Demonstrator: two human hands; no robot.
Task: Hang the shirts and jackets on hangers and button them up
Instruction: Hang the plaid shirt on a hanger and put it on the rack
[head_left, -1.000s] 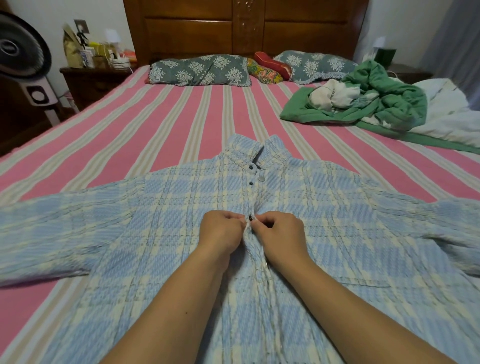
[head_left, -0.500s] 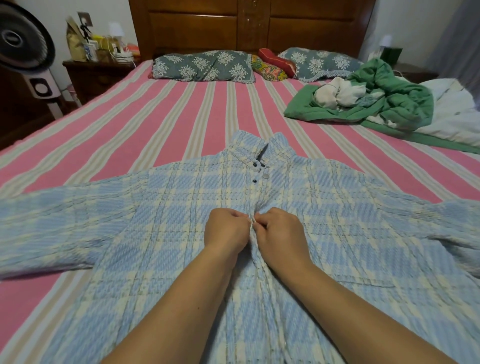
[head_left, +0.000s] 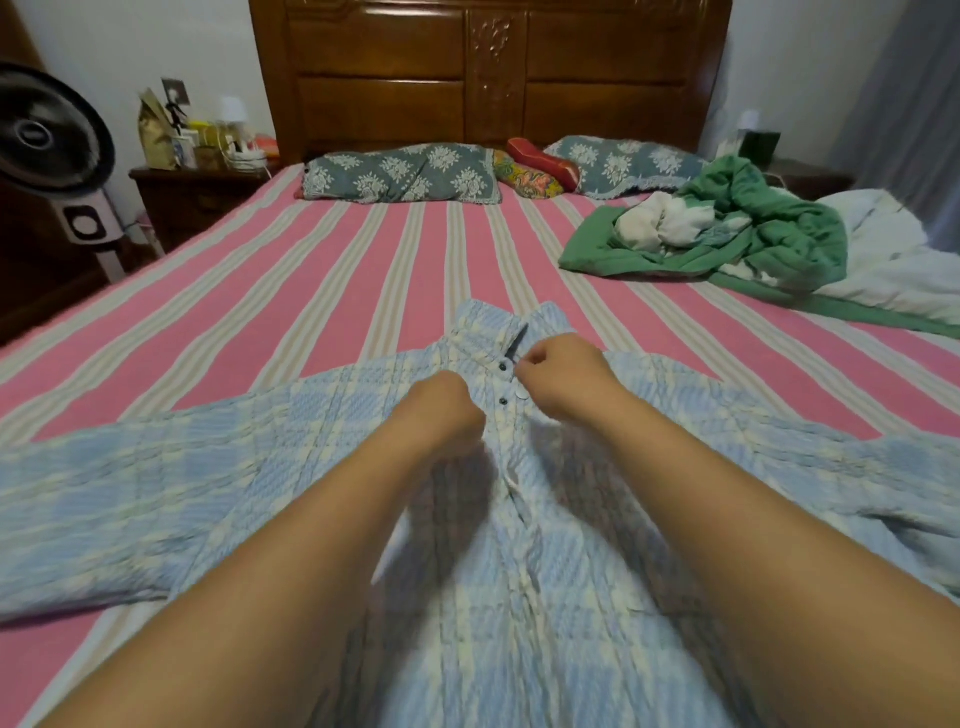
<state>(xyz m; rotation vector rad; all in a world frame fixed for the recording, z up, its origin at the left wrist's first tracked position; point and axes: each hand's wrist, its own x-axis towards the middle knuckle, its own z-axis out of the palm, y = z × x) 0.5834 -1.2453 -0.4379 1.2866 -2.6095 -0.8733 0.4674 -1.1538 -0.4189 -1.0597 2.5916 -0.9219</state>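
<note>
Your shirt (head_left: 519, 519), the blue and cream plaid one, lies face up and spread flat on the striped bed (head_left: 337, 291), collar toward the headboard (head_left: 488, 73) and sleeves stretched out to either side. A second ago both your hands were pressed together lower on the front opening, pinching the cloth at one spot; now they have moved up toward the collar and come apart. Your right hand (head_left: 563, 379) sits just below the collar, its thumb and forefinger pinching the right edge of the opening beside the upper dark button (head_left: 503, 368). Your left hand (head_left: 441, 410) is curled into a loose fist on the left side of the opening, level with the lower dark button (head_left: 503, 400); you cannot tell from here whether its fingers hold cloth, since they are turned away under the knuckles. The two dark buttons near the collar show on the left edge, with a pale button (head_left: 521, 394) just beside the lower one. Farther up the bed, the two patterned pillows (head_left: 402, 174) rest against the headboard, and a heap of green and white clothes (head_left: 737, 228) lies well apart on the right. A fan (head_left: 52, 140) stands to the left by the cluttered nightstand (head_left: 197, 192).
</note>
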